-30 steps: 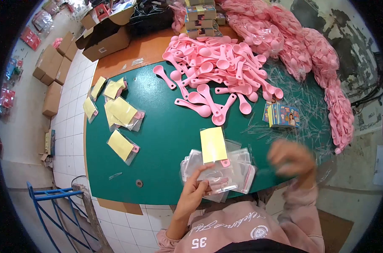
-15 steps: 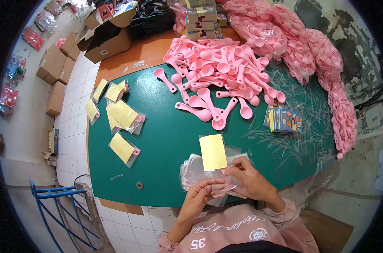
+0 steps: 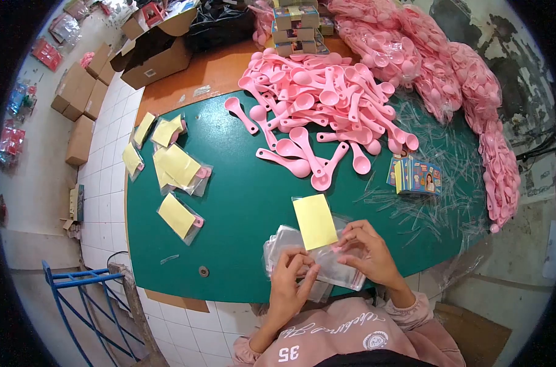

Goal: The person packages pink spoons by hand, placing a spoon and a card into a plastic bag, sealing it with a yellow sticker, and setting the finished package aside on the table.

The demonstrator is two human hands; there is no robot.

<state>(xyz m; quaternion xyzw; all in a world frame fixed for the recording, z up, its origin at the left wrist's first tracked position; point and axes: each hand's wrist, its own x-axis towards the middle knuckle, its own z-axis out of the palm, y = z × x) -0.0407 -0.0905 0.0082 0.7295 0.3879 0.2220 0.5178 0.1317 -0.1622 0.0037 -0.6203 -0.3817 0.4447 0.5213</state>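
A clear plastic bag with a yellow card (image 3: 315,221) in it lies over a stack of clear plastic bags (image 3: 345,272) at the table's front edge. My right hand (image 3: 373,254) pinches the lower right edge of that bag, where a bit of pink shows by the fingertips. Above the left part of the stack is my left hand (image 3: 292,281), its fingers bent and apart from the thumb, with nothing visible between them. Whether its fingertips touch the plastic is hard to see.
Pink measuring spoons (image 3: 314,92) are heaped at the back of the green table (image 3: 241,244). Filled bags with yellow cards (image 3: 177,166) lie at left. Printed cards (image 3: 417,175) and plastic strips (image 3: 400,214) lie at right. Bagged spoons (image 3: 467,85) line the right edge.
My left hand has come away from the bag's lower edge and moved up, its fingers opening. The yellow card's bag has tilted and shifted slightly right, still in my right hand.
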